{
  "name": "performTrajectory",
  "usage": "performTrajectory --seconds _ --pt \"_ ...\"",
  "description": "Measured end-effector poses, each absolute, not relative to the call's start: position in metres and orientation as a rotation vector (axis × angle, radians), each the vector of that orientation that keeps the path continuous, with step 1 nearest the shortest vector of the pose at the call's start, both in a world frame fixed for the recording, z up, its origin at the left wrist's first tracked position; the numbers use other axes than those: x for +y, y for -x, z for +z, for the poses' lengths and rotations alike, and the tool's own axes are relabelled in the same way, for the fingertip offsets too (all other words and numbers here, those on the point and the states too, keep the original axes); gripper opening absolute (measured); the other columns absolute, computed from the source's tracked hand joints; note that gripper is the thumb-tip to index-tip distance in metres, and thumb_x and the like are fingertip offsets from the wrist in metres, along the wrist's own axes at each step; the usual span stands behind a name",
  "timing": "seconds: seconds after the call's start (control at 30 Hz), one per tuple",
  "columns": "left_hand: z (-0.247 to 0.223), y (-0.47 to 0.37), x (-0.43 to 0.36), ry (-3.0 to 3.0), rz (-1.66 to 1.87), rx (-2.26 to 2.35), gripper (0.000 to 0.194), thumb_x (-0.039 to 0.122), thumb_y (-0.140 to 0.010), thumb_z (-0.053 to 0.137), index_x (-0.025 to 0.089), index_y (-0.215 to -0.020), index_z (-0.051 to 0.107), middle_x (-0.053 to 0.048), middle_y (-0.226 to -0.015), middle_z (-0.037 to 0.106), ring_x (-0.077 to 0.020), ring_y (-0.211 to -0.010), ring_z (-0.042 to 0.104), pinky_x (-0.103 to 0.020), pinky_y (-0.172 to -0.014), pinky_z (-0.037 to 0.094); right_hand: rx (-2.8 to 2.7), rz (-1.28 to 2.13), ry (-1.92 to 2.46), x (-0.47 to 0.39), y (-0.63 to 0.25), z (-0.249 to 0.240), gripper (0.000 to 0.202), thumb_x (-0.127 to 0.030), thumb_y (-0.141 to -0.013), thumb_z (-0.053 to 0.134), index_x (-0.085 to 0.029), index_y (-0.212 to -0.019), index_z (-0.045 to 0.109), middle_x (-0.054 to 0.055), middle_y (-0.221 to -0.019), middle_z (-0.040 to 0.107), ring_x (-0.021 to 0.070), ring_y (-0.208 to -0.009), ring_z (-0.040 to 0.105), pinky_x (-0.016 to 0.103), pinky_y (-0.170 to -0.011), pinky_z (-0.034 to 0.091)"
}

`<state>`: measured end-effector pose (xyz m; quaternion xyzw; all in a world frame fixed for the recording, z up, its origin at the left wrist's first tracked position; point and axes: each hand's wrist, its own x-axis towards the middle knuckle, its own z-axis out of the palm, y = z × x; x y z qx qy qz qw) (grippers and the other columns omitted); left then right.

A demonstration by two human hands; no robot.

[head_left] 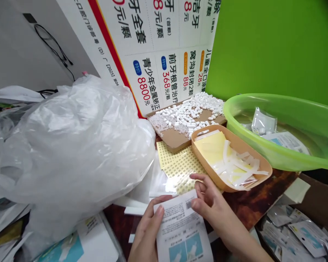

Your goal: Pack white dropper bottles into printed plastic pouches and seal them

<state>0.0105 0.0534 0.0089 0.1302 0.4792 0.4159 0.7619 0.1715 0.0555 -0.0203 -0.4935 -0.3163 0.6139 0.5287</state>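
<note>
In the lower middle of the head view, my left hand (149, 231) grips a white printed card (180, 229) by its left edge, thumb on its face. Small text, a barcode and two blue pictures show on it. My right hand (210, 200) is at the card's upper right corner, its index finger stretched out and its thumb apart, close to the barcode. Nothing shows between these fingers; I cannot tell whether the thumb touches the card. Just beyond lie yellow sheets of small round stickers (177, 160), partly under clear plastic.
A large translucent plastic bag (71, 145) bulges at left. Behind are a cardboard tray (175, 140) of small white pieces, an orange-tan bin (207, 165) of yellow sheets and white strips, and a green basin (276, 153) with packets. More packets (306, 233) fill a box at lower right.
</note>
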Motion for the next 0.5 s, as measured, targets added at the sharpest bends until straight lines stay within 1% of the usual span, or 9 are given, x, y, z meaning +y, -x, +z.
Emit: performTrajectory --seconds 0.07,0.13,0.23,0.37,0.5 --pt "0.008 -0.014 0.050 -0.270 0.913 1.034 0.025 0.037 -0.077 0.074 0.022 -0.095 0.066 -0.005 -0.087 0.075 -0.0262 -0.088 0.071 -0.033 -0.074 0.055 -0.910 1.522 1.234 0.058 -0.173 -0.024 0.049 -0.056 -0.071 0.076 -0.021 -0.103 0.063 -0.003 -0.076 0.051 0.0115 -0.068 0.046 0.021 -0.058 0.036" --pt "0.008 -0.018 0.049 -0.262 0.940 1.059 0.021 0.037 -0.079 0.072 0.022 -0.092 0.065 -0.003 -0.086 0.073 -0.0235 -0.084 0.071 -0.029 -0.069 0.054 -0.940 1.608 1.206 0.058 -0.173 -0.028 0.039 -0.054 -0.076 0.073 -0.020 -0.095 0.067 -0.001 -0.079 0.058 0.0123 -0.069 0.050 0.022 -0.059 0.038" --pt "0.008 -0.022 0.049 -0.269 0.957 1.079 0.022 0.038 -0.078 0.074 0.021 -0.089 0.065 -0.003 -0.083 0.073 -0.0202 -0.075 0.070 -0.026 -0.063 0.053 -0.837 1.684 1.140 0.054 -0.173 -0.030 0.032 -0.049 -0.077 0.074 -0.022 -0.094 0.070 -0.001 -0.079 0.063 0.0113 -0.066 0.053 0.021 -0.057 0.039" --pt "0.007 -0.022 0.050 -0.246 1.003 1.028 0.018 0.030 -0.075 0.078 0.018 -0.082 0.067 -0.004 -0.078 0.073 -0.0172 -0.071 0.068 -0.026 -0.066 0.054 -0.726 1.716 1.099 0.049 -0.178 -0.031 0.032 -0.045 -0.073 0.079 -0.022 -0.094 0.074 0.001 -0.079 0.068 0.0128 -0.065 0.059 0.022 -0.057 0.044" --pt "0.007 -0.021 0.049 -0.215 1.038 1.050 0.017 0.025 -0.073 0.081 0.017 -0.083 0.070 -0.004 -0.078 0.073 -0.0169 -0.068 0.068 -0.027 -0.065 0.053 -0.666 1.678 1.135 0.049 -0.180 -0.031 0.025 -0.038 -0.065 0.086 -0.022 -0.082 0.078 0.002 -0.077 0.071 0.0127 -0.064 0.062 0.021 -0.057 0.047"
